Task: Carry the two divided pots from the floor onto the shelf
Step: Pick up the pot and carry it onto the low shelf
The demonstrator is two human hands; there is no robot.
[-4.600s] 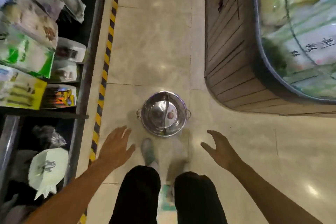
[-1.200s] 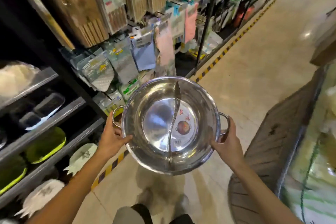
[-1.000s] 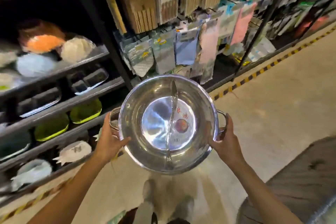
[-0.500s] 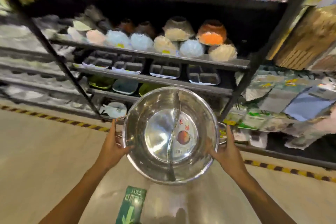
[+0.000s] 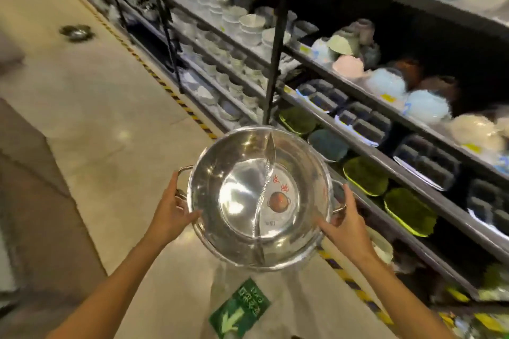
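A shiny steel divided pot (image 5: 242,195) with a curved partition and a round sticker inside is held level in front of me, above the floor. My left hand (image 5: 172,212) grips its left handle and my right hand (image 5: 343,221) grips its right handle. A second steel pot (image 5: 76,32) sits far off on the floor at the upper left, blurred. The black metal shelf (image 5: 391,170) runs along the right side, close to the pot's right rim.
The shelf tiers hold stacked bowls (image 5: 249,26), dark divided trays (image 5: 360,121) and green dishes (image 5: 366,175). A black upright post (image 5: 276,44) stands just beyond the pot. Yellow-black tape (image 5: 154,74) edges the shelf base. A green exit sticker (image 5: 239,308) lies on the floor below.
I have turned left along the aisle with the pot still in both hands; the shelf now lies on my right and a second pot has come into view far ahead.
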